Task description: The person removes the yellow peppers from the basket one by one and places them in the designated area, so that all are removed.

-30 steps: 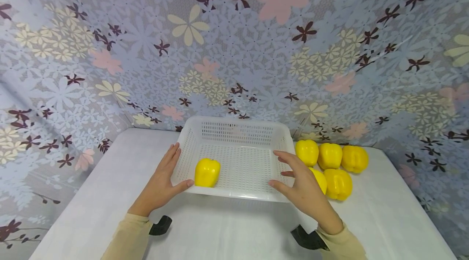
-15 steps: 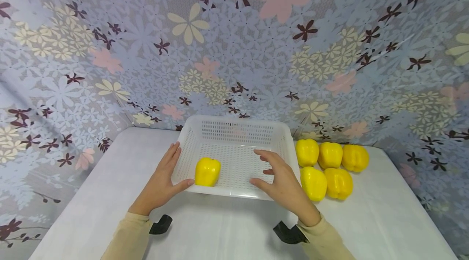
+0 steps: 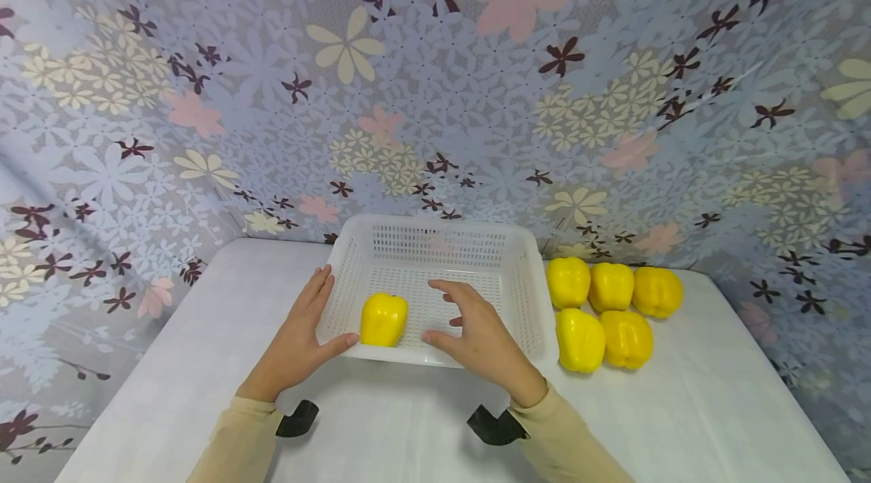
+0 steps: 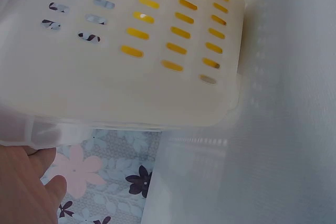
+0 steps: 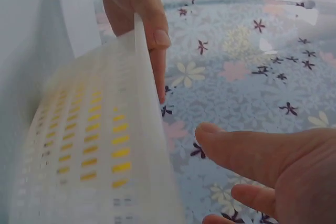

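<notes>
A white plastic basket (image 3: 469, 294) with slotted walls stands on the table, and one yellow bell pepper (image 3: 384, 320) sits in its front left part. My left hand (image 3: 296, 343) rests at the basket's front left corner, its straight fingers along the left rim and the thumb at the front rim. Above the basket, right of that pepper, my right hand (image 3: 479, 335) is spread with nothing between thumb and fingers. In the left wrist view the pepper's yellow shows through the basket wall (image 4: 126, 93). Fingers of the left hand (image 4: 26, 182) appear below the rim there.
Several more yellow bell peppers (image 3: 612, 288) stand in two rows on the table right of the basket. White cloth (image 3: 408, 422) covers the table. A flower-patterned curtain (image 3: 435, 75) hangs behind, close to the basket's back wall.
My right hand has moved left, from near the basket's right side toward the pepper inside, uncovering a pepper outside. The left hand and the basket have stayed in place.
</notes>
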`<control>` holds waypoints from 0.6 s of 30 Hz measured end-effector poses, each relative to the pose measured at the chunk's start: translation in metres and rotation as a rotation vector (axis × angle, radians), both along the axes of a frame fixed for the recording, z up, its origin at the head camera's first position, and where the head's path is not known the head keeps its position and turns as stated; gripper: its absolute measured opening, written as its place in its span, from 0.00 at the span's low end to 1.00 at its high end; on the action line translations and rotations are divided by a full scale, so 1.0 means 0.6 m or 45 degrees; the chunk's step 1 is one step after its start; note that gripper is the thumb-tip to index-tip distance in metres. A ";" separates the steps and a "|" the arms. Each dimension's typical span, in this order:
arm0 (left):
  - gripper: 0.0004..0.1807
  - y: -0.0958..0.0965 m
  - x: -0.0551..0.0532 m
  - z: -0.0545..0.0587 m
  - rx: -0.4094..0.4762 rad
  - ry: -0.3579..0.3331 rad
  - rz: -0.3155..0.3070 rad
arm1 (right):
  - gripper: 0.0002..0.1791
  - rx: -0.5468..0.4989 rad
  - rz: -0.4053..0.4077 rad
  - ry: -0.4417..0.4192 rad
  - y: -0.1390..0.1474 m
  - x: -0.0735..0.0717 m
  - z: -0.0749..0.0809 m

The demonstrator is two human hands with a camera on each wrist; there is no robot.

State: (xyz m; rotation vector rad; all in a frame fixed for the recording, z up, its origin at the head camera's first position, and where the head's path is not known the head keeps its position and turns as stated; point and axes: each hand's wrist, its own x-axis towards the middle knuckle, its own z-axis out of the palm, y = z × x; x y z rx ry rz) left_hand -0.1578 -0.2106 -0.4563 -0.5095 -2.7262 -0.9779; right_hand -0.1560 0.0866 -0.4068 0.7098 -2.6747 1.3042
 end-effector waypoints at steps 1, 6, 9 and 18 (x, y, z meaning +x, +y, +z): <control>0.57 0.000 0.000 0.000 0.000 0.001 0.000 | 0.38 -0.003 0.010 0.000 -0.005 -0.002 0.000; 0.56 0.001 -0.001 -0.001 0.006 0.018 -0.005 | 0.38 0.032 0.037 -0.019 -0.027 -0.009 0.002; 0.56 0.001 -0.001 -0.002 0.003 0.024 -0.006 | 0.38 0.059 0.060 -0.012 -0.038 -0.015 0.003; 0.56 0.000 -0.001 -0.001 0.007 0.025 -0.009 | 0.38 0.103 0.085 -0.062 -0.067 -0.031 0.002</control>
